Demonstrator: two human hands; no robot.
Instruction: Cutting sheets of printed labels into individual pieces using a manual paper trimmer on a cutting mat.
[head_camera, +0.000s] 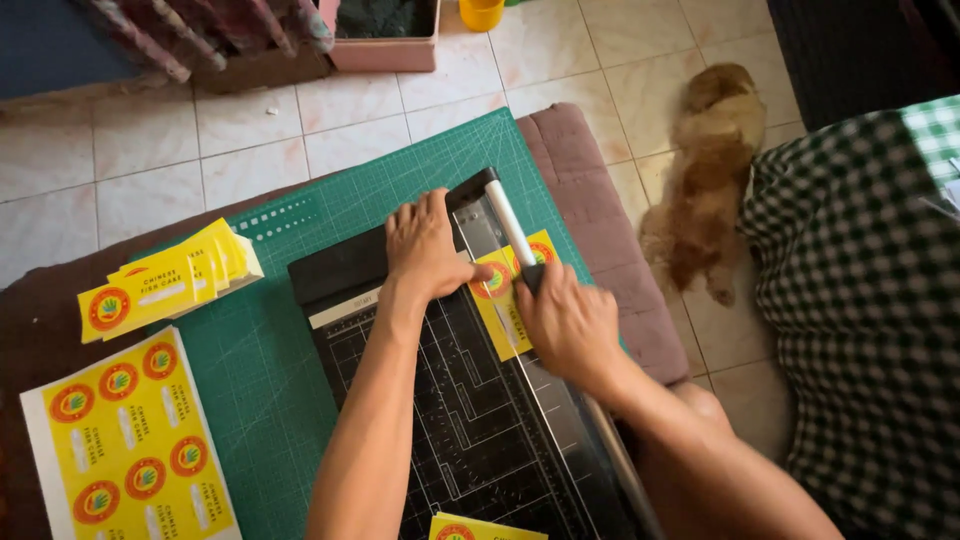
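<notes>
A black paper trimmer (470, 420) lies on a green cutting mat (270, 370). My left hand (425, 245) presses flat on the trimmer's top, its fingertips pinning a yellow label strip (500, 300) with round red-and-green emblems under the blade rail. My right hand (565, 320) grips the dark end of the trimmer's blade arm; the arm's white handle (508, 220) sticks out beyond my fingers, lowered over the strip.
A stack of cut yellow labels (165, 280) sits at the mat's left edge. An uncut yellow label sheet (125, 440) lies at bottom left, another label (480, 527) at the bottom. A tan dog (705, 180) lies on the tiled floor at right, beside checkered fabric (860, 300).
</notes>
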